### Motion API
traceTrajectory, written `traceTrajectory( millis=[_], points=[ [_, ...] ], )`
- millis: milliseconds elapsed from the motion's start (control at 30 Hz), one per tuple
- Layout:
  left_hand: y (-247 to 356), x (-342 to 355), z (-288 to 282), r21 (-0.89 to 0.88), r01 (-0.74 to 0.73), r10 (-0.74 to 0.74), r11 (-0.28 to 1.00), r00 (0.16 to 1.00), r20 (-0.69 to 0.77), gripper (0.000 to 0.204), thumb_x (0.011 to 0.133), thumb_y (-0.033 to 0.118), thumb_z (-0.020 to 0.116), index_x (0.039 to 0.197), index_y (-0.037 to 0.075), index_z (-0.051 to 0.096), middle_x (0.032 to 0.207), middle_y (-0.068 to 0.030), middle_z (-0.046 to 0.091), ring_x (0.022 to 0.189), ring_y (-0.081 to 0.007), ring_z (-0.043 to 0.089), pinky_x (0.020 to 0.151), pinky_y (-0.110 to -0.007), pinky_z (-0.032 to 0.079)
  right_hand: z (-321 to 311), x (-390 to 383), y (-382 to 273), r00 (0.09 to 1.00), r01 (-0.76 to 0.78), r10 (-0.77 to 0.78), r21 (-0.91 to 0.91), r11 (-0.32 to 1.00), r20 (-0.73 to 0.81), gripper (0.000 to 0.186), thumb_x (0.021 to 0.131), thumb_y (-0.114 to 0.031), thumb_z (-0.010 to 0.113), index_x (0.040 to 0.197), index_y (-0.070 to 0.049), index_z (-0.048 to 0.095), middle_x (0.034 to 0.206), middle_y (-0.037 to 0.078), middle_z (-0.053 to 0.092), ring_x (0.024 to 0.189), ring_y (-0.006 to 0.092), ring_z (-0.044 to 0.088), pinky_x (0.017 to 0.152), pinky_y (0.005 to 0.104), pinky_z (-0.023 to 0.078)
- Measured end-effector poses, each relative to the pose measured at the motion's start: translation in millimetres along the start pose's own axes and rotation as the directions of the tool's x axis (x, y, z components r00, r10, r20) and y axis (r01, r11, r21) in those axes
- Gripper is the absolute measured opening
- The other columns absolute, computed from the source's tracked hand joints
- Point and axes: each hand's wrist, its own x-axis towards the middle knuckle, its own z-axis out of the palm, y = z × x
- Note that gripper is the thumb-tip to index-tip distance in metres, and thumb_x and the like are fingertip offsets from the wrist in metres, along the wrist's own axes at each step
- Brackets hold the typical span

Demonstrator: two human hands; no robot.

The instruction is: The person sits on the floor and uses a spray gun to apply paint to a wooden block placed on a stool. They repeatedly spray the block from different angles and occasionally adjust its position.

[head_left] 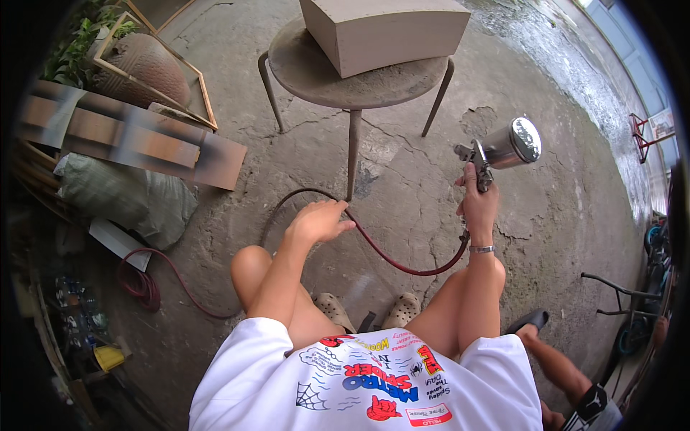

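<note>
My right hand (477, 197) grips a silver spray gun (480, 164) with a shiny cup (512, 144) on its side; a dark red hose (410, 266) runs down from the grip and loops across the concrete. My left hand (322, 220) hangs loosely with fingers slightly curved and thumb apart, close to the front leg of a round metal stool (295, 79); it holds nothing I can see. On the stool sits a pale, curved box (388, 39).
At left are wooden frames (207, 93), a clay jar (151, 68), boards (223, 158), a sack (122, 201) and coiled hose (140, 291). At lower right another person's leg (557, 366) shows behind me. Bikes (650, 244) and metal bars (618, 284) line the right.
</note>
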Motion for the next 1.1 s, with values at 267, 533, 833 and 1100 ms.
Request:
traceTrajectory(
  millis=[267,533,833,1100],
  points=[
    [1.2,0.8,-3.8,-0.008,-0.017,0.016,1.0,0.999,-0.037,0.062,0.101,0.048,0.059,0.141,0.002,0.054,0.135,-0.0207,0.063,0.128,-0.0373,0.058,0.108,-0.048,0.046,0.2,3.6,3.5,1.0,-0.008,0.008,-0.036,0.999,0.007,0.047,0.1,-0.041,0.068,0.094,0.005,0.068,0.074,0.009,0.07,0.042,0.0125,0.057,0.035,0.0302,0.043],
    [-5.1,2.0,-0.7,-0.017,-0.014,0.014,1.0,0.999,-0.039,0.062,0.101,0.047,0.059,0.143,0.002,0.053,0.135,-0.0212,0.063,0.128,-0.0373,0.058,0.109,-0.049,0.045,3.2,3.8,2.2,0.999,0.035,-0.035,-0.043,0.998,0.007,0.046,0.1,-0.04,0.068,0.094,0.006,0.068,0.073,0.01,0.07,0.043,0.0129,0.058,0.035,0.0308,0.043],
    [-4.9,3.0,-1.7,0.001,0.014,-0.014,1.0,1.0,0.011,0.06,0.101,0.048,0.059,0.141,0.003,0.054,0.136,-0.0198,0.062,0.131,-0.0366,0.056,0.109,-0.048,0.045,1.5,-4.1,-6.1,0.997,0.027,-0.028,0.003,1.0,0.074,0.046,0.1,-0.04,0.068,0.096,0.006,0.069,0.075,0.01,0.071,0.043,0.0131,0.058,0.036,0.0308,0.044],
    [-1.3,0.9,-0.4,-0.015,0.007,-0.007,1.0,0.999,0.034,0.061,0.101,0.048,0.059,0.141,0.002,0.054,0.136,-0.0194,0.062,0.131,-0.0362,0.056,0.11,-0.048,0.044,5.1,-8.2,-6.3,0.999,0.022,-0.022,0.001,1.0,0.044,0.048,0.101,-0.041,0.067,0.089,0.005,0.068,0.073,0.007,0.069,0.041,0.0121,0.055,0.034,0.0296,0.041]
  ],
)
